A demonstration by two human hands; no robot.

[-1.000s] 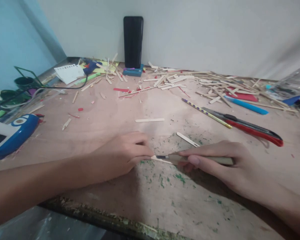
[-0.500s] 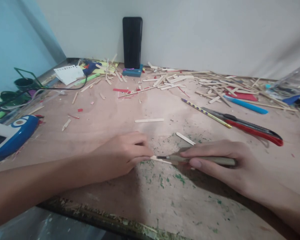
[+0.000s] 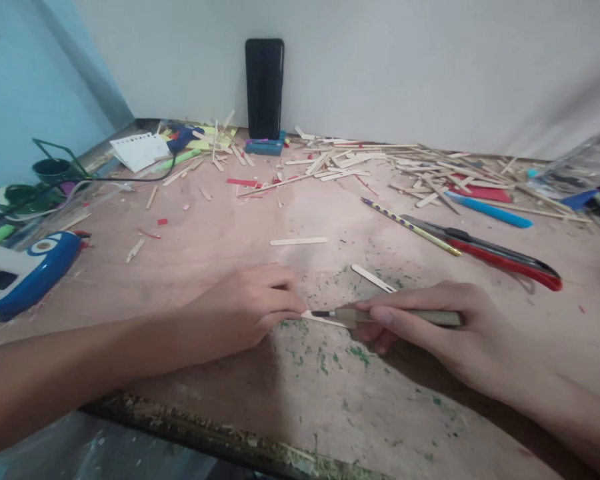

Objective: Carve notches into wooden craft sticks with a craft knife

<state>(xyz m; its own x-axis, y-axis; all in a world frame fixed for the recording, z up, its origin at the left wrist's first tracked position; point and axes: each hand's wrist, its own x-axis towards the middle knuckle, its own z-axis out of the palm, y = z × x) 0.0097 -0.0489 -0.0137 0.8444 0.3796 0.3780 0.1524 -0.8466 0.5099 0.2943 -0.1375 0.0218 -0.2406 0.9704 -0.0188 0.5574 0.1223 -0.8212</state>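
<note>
My left hand [image 3: 260,307] is closed, its fingertips pinching the left end of a pale wooden stick [image 3: 330,321] low over the table. Wrapped round a carving tool [image 3: 435,318] with a tan handle is my right hand [image 3: 440,320]. The tool's dark tip points left and lies over the stick, close to my left fingertips. Behind my right fingers a second stick [image 3: 373,277] lies at a slant, partly hidden at its right end. A third stick [image 3: 299,241] lies flat farther back.
A patterned pencil [image 3: 410,225] and a red and black cutter [image 3: 505,259] lie at right. Behind are heaped sticks [image 3: 360,159] and an upright black phone [image 3: 265,88]. A blue tape dispenser [image 3: 43,273] stands at left. Green shavings dot the table [image 3: 205,400].
My right hand has shifted slightly left along with the tool, and its thumb has moved forward on the handle. My left hand keeps its pinch on the stick.
</note>
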